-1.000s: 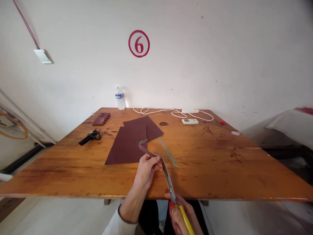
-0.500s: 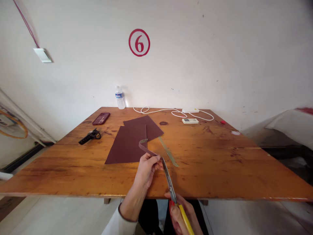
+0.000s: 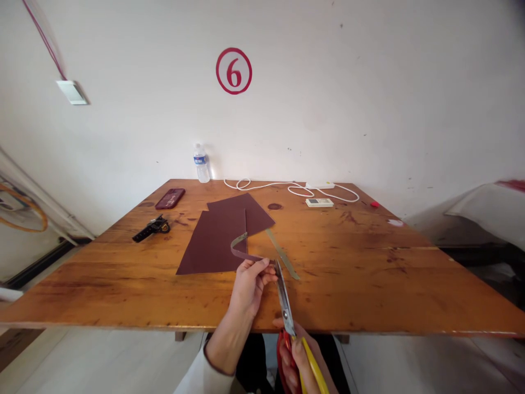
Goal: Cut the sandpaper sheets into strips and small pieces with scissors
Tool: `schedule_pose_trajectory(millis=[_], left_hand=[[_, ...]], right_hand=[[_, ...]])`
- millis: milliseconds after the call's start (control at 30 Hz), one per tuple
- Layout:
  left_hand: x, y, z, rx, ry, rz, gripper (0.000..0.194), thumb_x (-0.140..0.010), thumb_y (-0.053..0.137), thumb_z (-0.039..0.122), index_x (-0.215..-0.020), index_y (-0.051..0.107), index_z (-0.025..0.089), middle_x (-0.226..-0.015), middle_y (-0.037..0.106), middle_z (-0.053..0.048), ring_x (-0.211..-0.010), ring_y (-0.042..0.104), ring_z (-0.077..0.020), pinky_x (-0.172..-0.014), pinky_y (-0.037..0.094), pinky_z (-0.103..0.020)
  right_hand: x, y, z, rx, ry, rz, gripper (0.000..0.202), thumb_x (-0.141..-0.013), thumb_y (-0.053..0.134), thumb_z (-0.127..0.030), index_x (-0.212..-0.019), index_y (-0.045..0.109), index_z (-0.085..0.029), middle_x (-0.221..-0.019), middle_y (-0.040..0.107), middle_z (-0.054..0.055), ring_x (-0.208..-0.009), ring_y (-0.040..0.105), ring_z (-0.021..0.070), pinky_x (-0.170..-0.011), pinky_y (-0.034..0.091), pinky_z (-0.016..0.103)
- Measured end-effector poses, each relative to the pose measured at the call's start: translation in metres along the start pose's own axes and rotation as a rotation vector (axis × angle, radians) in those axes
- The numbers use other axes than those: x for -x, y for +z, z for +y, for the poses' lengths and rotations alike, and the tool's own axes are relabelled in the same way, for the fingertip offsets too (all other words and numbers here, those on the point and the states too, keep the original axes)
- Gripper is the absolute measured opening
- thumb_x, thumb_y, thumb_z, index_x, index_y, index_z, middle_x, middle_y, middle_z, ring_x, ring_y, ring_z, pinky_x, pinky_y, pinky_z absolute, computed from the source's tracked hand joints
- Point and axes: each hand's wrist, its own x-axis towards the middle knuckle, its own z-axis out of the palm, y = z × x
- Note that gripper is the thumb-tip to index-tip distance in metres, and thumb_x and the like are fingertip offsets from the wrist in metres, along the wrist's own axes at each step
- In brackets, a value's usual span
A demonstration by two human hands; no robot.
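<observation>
Between the thumb and fingers of my left hand is a narrow curled strip of sandpaper, dark reddish on one face and greyish on the other. My right hand grips scissors with one red and one yellow handle. Their blades point up and away, the tips beside my left fingertips at the strip's near end. Whether the blades touch the strip I cannot tell. Two dark maroon sheets of sandpaper overlap beyond my left hand. A flat greyish strip lies to the right of them.
On the wooden table lie a maroon phone and a black strapped item at the left. A water bottle stands at the back. A white cable, a power strip and a remote lie along the far side.
The scissors' blades have parted a little and their handles have spread. Both hands have shifted slightly, the left to the right, and the held strip's curl has opened out to the left.
</observation>
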Motion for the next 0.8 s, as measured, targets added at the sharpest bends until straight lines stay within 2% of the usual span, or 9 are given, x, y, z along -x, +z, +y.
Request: schedule_pose_trajectory(millis=[100,200,433,533,700,800], left_hand=[[0.0,0.0,-0.001,-0.005,0.015,0.015,0.024,-0.056,0.088,0.021,-0.062,0.067,0.011,-0.055,0.067,-0.003,-0.05,0.061,-0.0103,-0.048,0.053,-0.02],[0.0,-0.001,-0.003,-0.011,0.032,0.024,0.026,-0.055,0.089,0.023,-0.061,0.067,0.012,-0.055,0.067,-0.003,-0.049,0.059,-0.0094,-0.048,0.052,-0.019],[0.003,0.001,-0.007,0.021,0.038,0.042,0.029,-0.052,0.091,0.026,-0.06,0.068,0.012,-0.055,0.067,-0.002,-0.048,0.056,-0.0078,-0.048,0.048,-0.019],[0.004,0.002,-0.008,0.026,0.038,0.049,0.028,-0.051,0.091,0.025,-0.06,0.068,0.012,-0.055,0.066,-0.002,-0.048,0.056,-0.0079,-0.048,0.048,-0.019],[0.004,0.003,-0.008,0.029,0.041,0.049,0.028,-0.052,0.09,0.025,-0.06,0.067,0.012,-0.054,0.067,-0.002,-0.047,0.056,-0.0081,-0.047,0.047,-0.019],[0.003,0.002,-0.007,0.019,0.045,0.042,0.026,-0.053,0.089,0.024,-0.06,0.067,0.012,-0.054,0.067,-0.003,-0.047,0.057,-0.0089,-0.047,0.048,-0.019]], right_hand=[[0.004,0.001,-0.003,0.02,-0.006,0.009,0.07,-0.082,0.056,-0.077,-0.119,0.06,-0.018,-0.058,0.048,-0.009,-0.038,0.027,0.0053,-0.035,0.026,0.019],[0.007,0.003,-0.003,0.032,-0.019,0.02,0.069,-0.084,0.055,-0.076,-0.123,0.058,-0.019,-0.057,0.048,-0.009,-0.039,0.027,0.0055,-0.036,0.026,0.019],[-0.003,-0.004,0.01,-0.017,0.052,-0.001,0.062,-0.076,0.063,-0.078,-0.102,0.062,-0.021,-0.054,0.047,-0.01,-0.034,0.027,0.004,-0.031,0.026,0.017],[-0.004,-0.006,0.011,-0.026,0.064,0.002,0.066,-0.073,0.064,-0.079,-0.102,0.063,-0.02,-0.053,0.046,-0.01,-0.032,0.027,0.0039,-0.029,0.025,0.017],[0.0,-0.003,0.005,-0.022,0.025,0.041,0.059,-0.079,0.063,-0.074,-0.102,0.064,-0.019,-0.055,0.048,-0.007,-0.034,0.029,0.0061,-0.032,0.023,0.021],[0.0,-0.002,0.005,-0.011,0.027,0.034,0.066,-0.076,0.063,-0.077,-0.108,0.064,-0.018,-0.054,0.045,-0.008,-0.035,0.025,0.0053,-0.031,0.021,0.021]])
